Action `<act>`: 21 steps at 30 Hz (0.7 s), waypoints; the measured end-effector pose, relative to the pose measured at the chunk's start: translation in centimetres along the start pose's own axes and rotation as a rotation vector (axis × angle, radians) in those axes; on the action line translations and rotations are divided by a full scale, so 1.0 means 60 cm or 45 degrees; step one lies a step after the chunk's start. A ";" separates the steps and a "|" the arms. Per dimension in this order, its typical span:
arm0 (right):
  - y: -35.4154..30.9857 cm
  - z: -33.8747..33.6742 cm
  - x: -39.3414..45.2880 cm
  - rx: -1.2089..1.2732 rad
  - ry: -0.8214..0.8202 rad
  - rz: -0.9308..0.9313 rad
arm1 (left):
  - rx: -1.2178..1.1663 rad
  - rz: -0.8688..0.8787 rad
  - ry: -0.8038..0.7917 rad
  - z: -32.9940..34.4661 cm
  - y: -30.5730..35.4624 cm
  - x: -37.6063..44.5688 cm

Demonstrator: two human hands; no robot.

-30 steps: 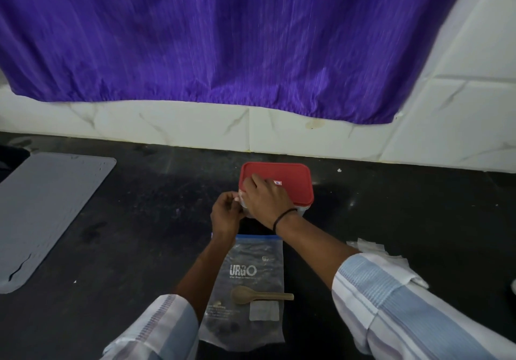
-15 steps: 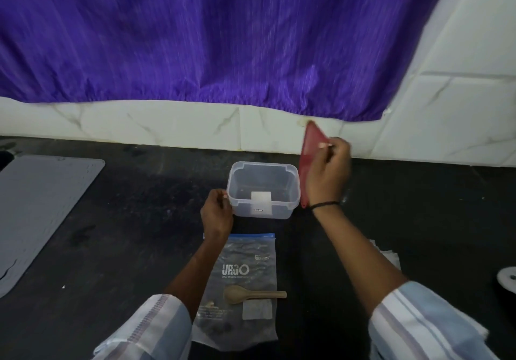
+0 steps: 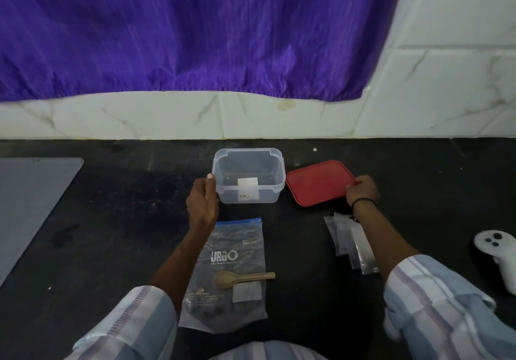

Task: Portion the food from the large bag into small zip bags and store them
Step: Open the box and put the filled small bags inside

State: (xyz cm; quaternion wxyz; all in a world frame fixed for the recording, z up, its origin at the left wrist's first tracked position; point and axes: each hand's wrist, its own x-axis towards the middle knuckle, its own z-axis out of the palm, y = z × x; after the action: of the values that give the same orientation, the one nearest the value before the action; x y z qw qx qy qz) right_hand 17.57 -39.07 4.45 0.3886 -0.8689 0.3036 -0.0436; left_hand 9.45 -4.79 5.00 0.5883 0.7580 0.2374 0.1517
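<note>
- I see a purple curtain [image 3: 195, 30] hanging across the white tiled wall [image 3: 446, 80] at the back, its hem ending just above the counter.
- The black counter [image 3: 125, 234] fills the lower half of my view, with a grey mat [image 3: 30, 200] lying flat at its left edge.
- The large bag [image 3: 231, 270] lies flat on the counter between the two forearms, its blue zip edge towards the wall; a few dark pieces of food sit at its near end.
- A clear box [image 3: 248, 175] stands upright and open just beyond the bag, with nothing in it that I can make out.
- The red lid [image 3: 318, 182] lies just right of the box, tilted a little, its near right edge raised.
- My left hand [image 3: 202, 206] rests against the box's left side, thumb up on the rim, steadying it.
- My right hand [image 3: 361, 190] pinches the lid's right corner.
- The small zip bags [image 3: 350, 239] lie in a loose overlapping pile under the right forearm.
- A white controller [image 3: 499, 250] lies at the far right edge.
- A wooden spoon [image 3: 240, 277] lies across the large bag, handle pointing right.
</note>
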 end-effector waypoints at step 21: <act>0.164 -0.159 -0.035 -0.790 -0.706 -0.485 | 0.437 0.769 -1.039 0.228 0.096 -0.155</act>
State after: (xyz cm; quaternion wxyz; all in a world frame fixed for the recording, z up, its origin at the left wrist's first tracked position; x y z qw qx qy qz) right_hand 8.04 -49.14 4.49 0.1617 -0.9634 0.0215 0.2128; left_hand 9.62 -22.12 7.45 0.4305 0.8753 -0.2178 -0.0340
